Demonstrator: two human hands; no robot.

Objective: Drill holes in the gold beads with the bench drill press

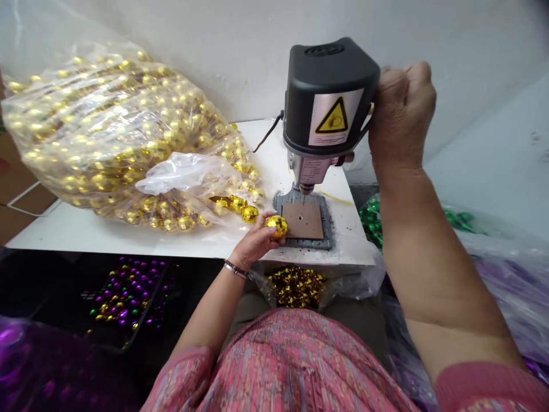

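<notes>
White worktop (107, 237), backed by a pale wall (231, 46). Its left part is occupied by a large clear plastic bag (107, 131) filled with shiny gold faceted balls; several gold balls (249, 214) are laid out at the bag's right side, towards the front edge.

Near the right edge is stood one black-and-silver bench drill (334, 97), its housing marked with a yellow warning triangle (333, 116). Its grey metal base (300, 243) is topped by a flat brown board (311, 214), pierced by a hole and set below the drill bit; dark specks are scattered around.

One round gold faceted ball (278, 228) is gripped in the fingers of the left hand (259, 237), at the front edge, by the board's front left corner and apart from the bit. The right hand (403, 103) is closed beside the housing; what is enclosed cannot be told.

Below the front edge, gold flakes (297, 286) are held in clear plastic. To the lower left, purple, gold and green beads (128, 286) are spread in a dark tray.
</notes>
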